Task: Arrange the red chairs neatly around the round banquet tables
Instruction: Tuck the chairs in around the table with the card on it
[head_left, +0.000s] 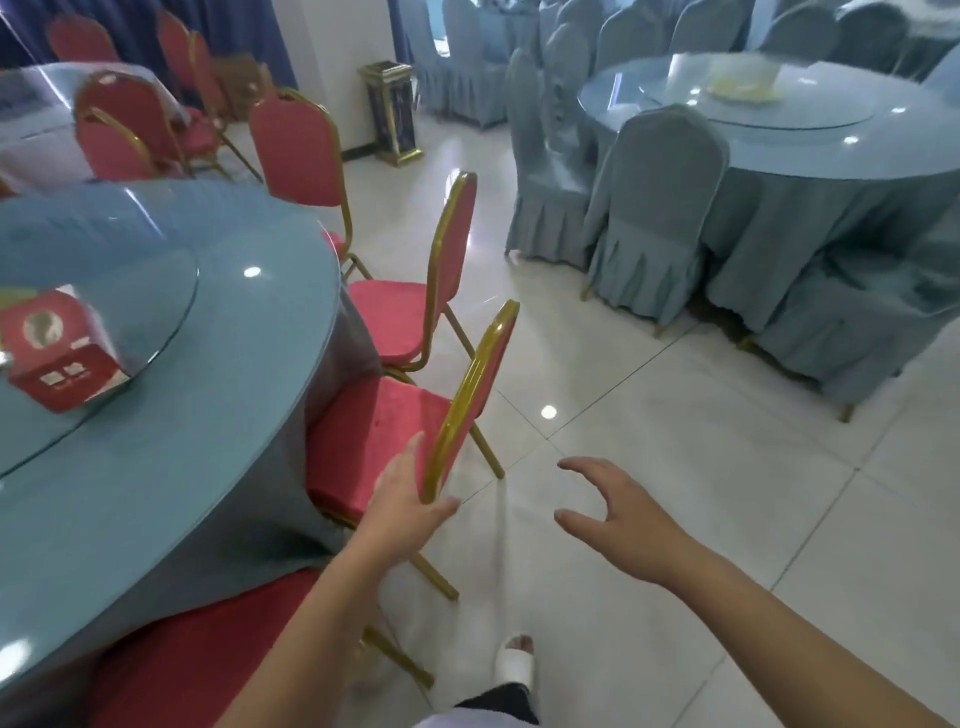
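Head view: left hand (410, 501) lies against the near lower edge of the red chair (415, 431) backrest, thumb under the gold frame, fingers straight along it. Backrest runs up and away from that hand. Right hand (613, 514) hovers spread, empty, just right of the chair. Seat is tucked under the round table (171, 467), left of both hands.

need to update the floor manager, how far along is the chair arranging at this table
Done, apparently: two red chairs further along and sit close to the round table. In hand: the left hand touches the gold back frame of the nearest chair, already near the table; the right hand hovers open, holding nothing. Left: the chair at the bottom edge, and any out of view.
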